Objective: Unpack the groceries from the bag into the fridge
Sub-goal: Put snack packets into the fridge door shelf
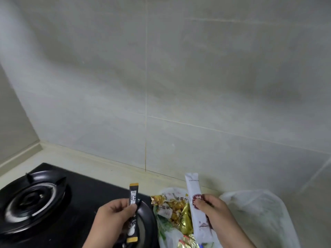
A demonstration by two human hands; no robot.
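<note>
Black sachet [133,212] pinched in left hand [112,222]; right hand [214,210] grips white sachet [197,203].

Two sachets [134,195] [193,185], one bag [259,208], two burners [32,199] [149,224]

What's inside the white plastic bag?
Shiny gold and yellow snack packets show inside the plastic bag. The right hand and its white stick packet cover part; whatever lies deeper is hidden.
</note>
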